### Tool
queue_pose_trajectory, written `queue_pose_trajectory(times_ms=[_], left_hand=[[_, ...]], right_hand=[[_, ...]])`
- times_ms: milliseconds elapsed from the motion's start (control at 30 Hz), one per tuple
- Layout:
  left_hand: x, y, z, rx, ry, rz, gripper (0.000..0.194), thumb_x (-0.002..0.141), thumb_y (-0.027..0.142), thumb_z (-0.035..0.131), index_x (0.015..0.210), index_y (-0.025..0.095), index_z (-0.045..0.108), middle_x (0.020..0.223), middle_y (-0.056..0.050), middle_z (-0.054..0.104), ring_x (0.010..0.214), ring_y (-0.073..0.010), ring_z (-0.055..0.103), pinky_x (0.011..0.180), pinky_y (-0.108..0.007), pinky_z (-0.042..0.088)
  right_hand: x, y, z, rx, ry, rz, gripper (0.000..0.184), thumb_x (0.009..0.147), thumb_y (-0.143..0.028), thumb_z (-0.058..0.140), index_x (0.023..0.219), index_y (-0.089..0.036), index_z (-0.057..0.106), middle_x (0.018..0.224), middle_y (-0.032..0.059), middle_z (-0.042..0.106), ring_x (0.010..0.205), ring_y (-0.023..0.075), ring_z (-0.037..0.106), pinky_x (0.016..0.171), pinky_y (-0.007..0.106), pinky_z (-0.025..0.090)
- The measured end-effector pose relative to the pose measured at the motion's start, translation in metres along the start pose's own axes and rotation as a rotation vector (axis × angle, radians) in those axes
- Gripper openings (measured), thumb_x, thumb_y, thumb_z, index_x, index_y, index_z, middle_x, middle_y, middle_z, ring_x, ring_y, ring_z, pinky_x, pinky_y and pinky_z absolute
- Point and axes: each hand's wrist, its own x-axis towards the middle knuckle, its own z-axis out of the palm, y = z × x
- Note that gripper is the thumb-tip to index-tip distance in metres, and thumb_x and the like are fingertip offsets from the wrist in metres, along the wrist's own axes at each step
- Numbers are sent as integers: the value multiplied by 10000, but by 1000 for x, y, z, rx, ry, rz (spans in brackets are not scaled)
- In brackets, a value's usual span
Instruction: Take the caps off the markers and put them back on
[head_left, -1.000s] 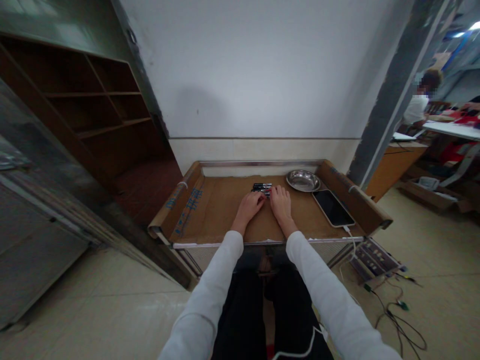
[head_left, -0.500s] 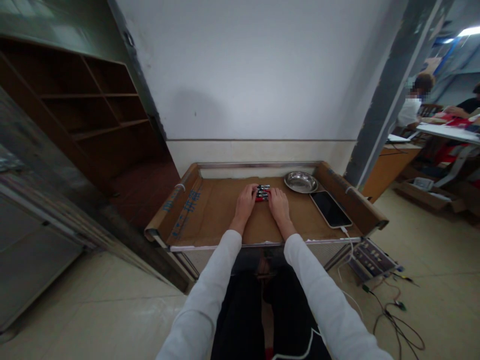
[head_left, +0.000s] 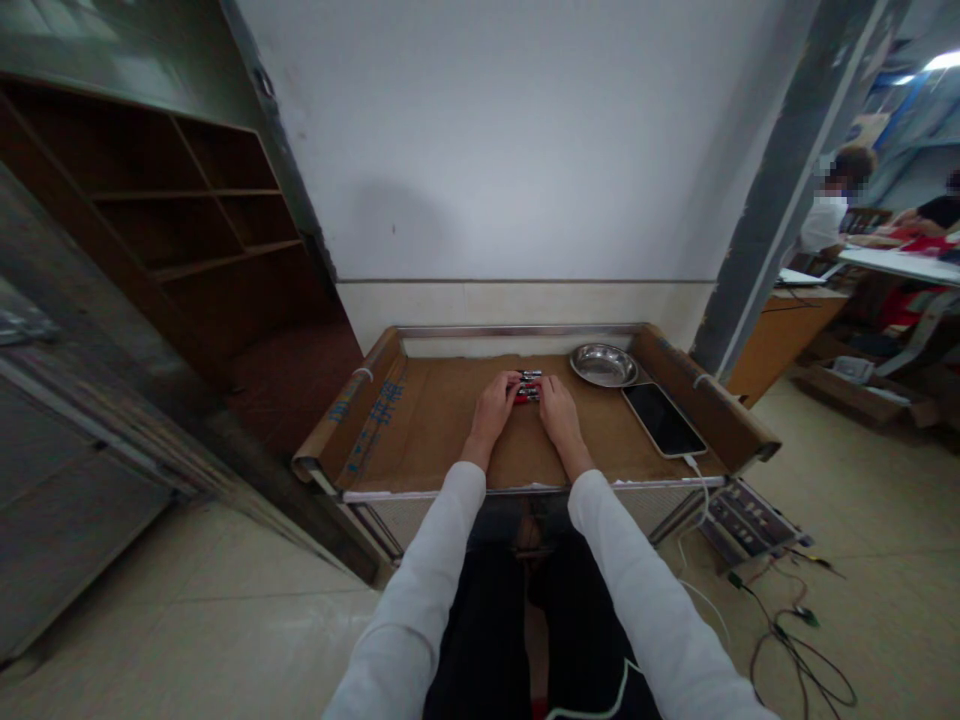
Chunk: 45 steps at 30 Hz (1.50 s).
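Observation:
A small row of shiny red, black and silver pieces [head_left: 528,388] lies side by side on the cardboard-lined table [head_left: 442,420]. They are too small to tell their exact kind. My left hand [head_left: 493,405] is closed at their left ends, its fingertips touching them. From the other side my right hand [head_left: 556,408] presses its bent fingers against their right ends. Part of the row is hidden behind my fingers.
Behind my right hand stands a round metal dish [head_left: 604,365]. A phone [head_left: 663,419] with a white cable lies at the table's right. Raised cardboard edges line both sides. A metal box [head_left: 754,525] and loose cables are on the floor; people sit far right.
The view has shifted slightly. My left fingers have moved a little further over the left ends of the pieces; my right hand stays in nearly the same place.

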Motion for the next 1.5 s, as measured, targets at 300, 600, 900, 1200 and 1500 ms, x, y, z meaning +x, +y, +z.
queue_pose_trajectory(times_ms=[300,600,900,1200,1500], left_hand=[[0,-2,1,-53,-49,47,132,902,159,499,1026,197,530,1014,-57,658,955,-166,638,898,-323,502],[-2,4,-1,-79,-45,52,197,875,119,482,1056,192,502,1116,-74,537,878,-129,623,837,-292,523],[-1,1,1,51,-47,19,240,846,105,501,1072,185,500,1051,-73,594,930,-169,608,882,-340,491],[-1,3,0,327,-286,46,156,840,238,607,989,195,615,1028,-79,642,1024,-252,558,906,-415,417],[-1,6,-3,285,-175,85,119,891,280,552,953,200,615,1007,-58,624,984,-208,551,891,-351,423]], right_hand=[[-1,1,3,28,-38,22,287,933,-111,328,1070,-153,577,1010,112,617,889,203,583,816,306,459],[-1,-1,2,270,-65,-64,267,948,-172,357,1118,-188,563,1140,99,585,1011,178,588,856,282,474],[-1,-1,-1,136,-66,31,241,956,-232,408,1083,-181,607,1043,92,646,884,168,615,767,251,462],[0,0,-2,14,-21,114,248,978,-241,375,1064,-158,593,963,90,652,883,172,587,787,257,415],[-2,3,-4,-138,21,254,284,972,-223,352,1016,-148,622,973,137,609,895,220,539,777,322,388]])
